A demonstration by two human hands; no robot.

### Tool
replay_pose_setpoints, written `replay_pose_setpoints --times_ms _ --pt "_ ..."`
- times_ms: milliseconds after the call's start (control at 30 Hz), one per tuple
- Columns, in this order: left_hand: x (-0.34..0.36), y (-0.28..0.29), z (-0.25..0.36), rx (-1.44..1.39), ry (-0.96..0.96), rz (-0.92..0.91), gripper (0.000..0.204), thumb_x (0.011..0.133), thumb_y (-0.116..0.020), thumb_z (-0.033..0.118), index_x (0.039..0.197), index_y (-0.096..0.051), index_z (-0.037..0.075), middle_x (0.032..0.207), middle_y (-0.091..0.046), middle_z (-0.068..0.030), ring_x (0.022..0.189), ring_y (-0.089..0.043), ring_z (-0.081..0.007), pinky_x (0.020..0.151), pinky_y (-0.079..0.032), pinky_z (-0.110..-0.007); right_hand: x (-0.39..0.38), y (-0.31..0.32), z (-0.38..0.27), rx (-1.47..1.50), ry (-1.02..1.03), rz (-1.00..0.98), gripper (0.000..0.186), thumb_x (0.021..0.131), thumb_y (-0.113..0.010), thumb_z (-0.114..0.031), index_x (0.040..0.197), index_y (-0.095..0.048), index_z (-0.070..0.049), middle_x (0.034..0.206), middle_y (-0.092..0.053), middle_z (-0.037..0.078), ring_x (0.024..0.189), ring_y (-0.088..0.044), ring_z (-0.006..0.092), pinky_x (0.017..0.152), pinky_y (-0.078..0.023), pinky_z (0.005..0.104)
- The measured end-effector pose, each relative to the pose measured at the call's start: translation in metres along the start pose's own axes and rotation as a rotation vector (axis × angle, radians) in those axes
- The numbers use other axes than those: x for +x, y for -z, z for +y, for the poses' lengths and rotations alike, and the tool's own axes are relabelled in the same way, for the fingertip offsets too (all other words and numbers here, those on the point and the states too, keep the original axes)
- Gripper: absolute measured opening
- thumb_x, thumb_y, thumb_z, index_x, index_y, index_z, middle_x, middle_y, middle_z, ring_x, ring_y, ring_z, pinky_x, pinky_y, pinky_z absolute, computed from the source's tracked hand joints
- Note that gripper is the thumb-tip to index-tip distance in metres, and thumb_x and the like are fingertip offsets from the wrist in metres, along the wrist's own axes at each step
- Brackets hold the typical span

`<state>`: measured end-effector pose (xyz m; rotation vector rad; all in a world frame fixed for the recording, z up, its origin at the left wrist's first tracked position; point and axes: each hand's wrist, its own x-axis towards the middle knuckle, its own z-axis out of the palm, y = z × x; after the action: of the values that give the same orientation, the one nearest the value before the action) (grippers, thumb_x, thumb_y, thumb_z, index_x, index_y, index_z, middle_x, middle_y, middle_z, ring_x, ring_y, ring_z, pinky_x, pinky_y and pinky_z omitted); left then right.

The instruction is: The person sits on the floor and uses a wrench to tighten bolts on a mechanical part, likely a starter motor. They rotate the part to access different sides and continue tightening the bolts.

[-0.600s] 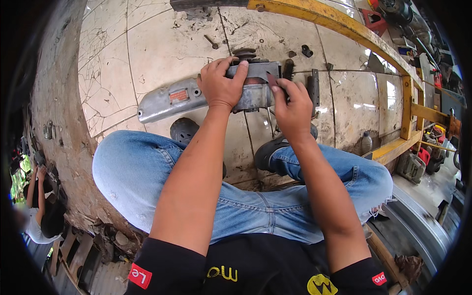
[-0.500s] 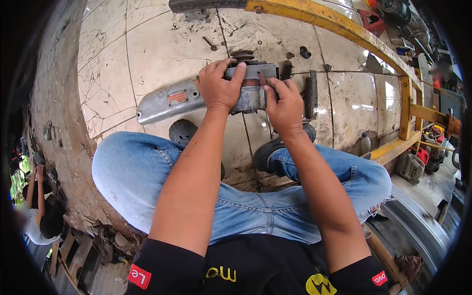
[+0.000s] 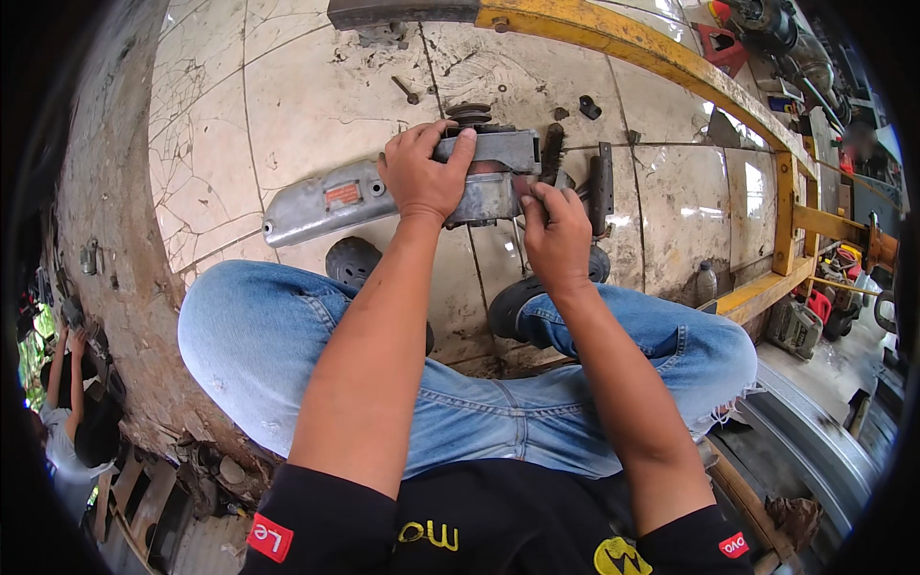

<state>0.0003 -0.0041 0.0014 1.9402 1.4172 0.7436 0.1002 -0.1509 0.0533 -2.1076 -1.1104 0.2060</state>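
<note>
My left hand point(image 3: 425, 174) is wrapped over the left side of a grey cast-metal engine part point(image 3: 508, 151), thumb lying across its top. A dark grooved pulley point(image 3: 470, 113) sticks out from the part's far side. Between the thumb and fingers of my right hand point(image 3: 559, 228) is a small reddish-brown strip point(image 3: 520, 185), which looks like folded sandpaper. It rests against the part's right near side; my fingers partly cover it. A long grey metal cover point(image 3: 316, 209) with an orange label lies on the tiles to the left, just beyond my left forearm.
A dark flat bar point(image 3: 601, 190) and a dark brush-like piece point(image 3: 553, 151) lie right of the part. Beyond it are a bolt point(image 3: 406, 91) and a small black fitting point(image 3: 590, 107). A yellow metal frame point(image 3: 623, 43) crosses the far right. Another person point(image 3: 77, 422) works at far left.
My right hand has drawn the reddish-brown strip a little toward me, from the part's upper face down to its near side. My left hand keeps its hold.
</note>
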Motion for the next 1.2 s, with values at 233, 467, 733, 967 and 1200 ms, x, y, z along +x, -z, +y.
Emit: replay_pose_setpoints --times_ms 233,467,733,967,1200 --pt "0.001 0.001 0.002 -0.011 -0.012 0.011 0.035 0.08 -0.069 0.054 0.097 -0.077 0.024 0.108 -0.07 0.0013 0.112 -0.055 -0.0258 0.101 -0.034 -0.044 0.005 0.002 -0.001 -0.034 0.059 -0.041 0.014 0.086 -0.065 -0.005 0.1 -0.067 -0.006 0.084 -0.059 0.016 0.076 -0.061 0.0366 0.067 -0.05 0.0435" --pt "0.0 0.001 -0.003 -0.017 0.016 -0.013 0.039 0.081 -0.068 0.056 0.099 -0.077 0.023 0.109 -0.07 0.0013 0.114 -0.054 -0.0267 0.102 -0.034 -0.045 0.001 0.032 -0.011 -0.007 -0.085 -0.132 0.024 0.086 -0.066 -0.007 0.109 -0.063 -0.004 0.095 -0.065 0.018 0.084 -0.065 0.0378 0.073 -0.052 0.0427" --pt "0.004 -0.002 -0.001 -0.016 -0.008 -0.001 0.039 0.082 -0.068 0.055 0.098 -0.077 0.02 0.106 -0.071 0.0001 0.112 -0.056 -0.0266 0.101 -0.036 -0.044 -0.01 0.031 -0.008 0.286 -0.457 -0.21 0.027 0.089 -0.067 -0.012 0.112 -0.059 -0.001 0.1 -0.071 0.019 0.086 -0.07 0.0322 0.077 -0.053 0.0377" --pt "0.008 -0.003 -0.004 -0.04 -0.088 0.008 0.034 0.084 -0.069 0.048 0.096 -0.077 0.017 0.1 -0.072 -0.0045 0.1 -0.061 -0.0284 0.09 -0.045 -0.04 -0.018 0.009 0.016 0.321 -0.458 -0.08 0.019 0.082 -0.068 -0.01 0.099 -0.067 -0.001 0.088 -0.068 0.018 0.082 -0.066 0.0323 0.074 -0.051 0.0395" --pt "0.011 -0.004 -0.016 -0.076 -0.114 -0.012 0.031 0.087 -0.07 0.041 0.097 -0.076 0.013 0.102 -0.072 -0.009 0.1 -0.063 -0.0305 0.091 -0.047 -0.04 -0.01 0.02 0.012 0.291 -0.471 -0.109 0.021 0.085 -0.065 -0.012 0.102 -0.067 0.0 0.09 -0.068 0.019 0.082 -0.066 0.0328 0.074 -0.052 0.04"
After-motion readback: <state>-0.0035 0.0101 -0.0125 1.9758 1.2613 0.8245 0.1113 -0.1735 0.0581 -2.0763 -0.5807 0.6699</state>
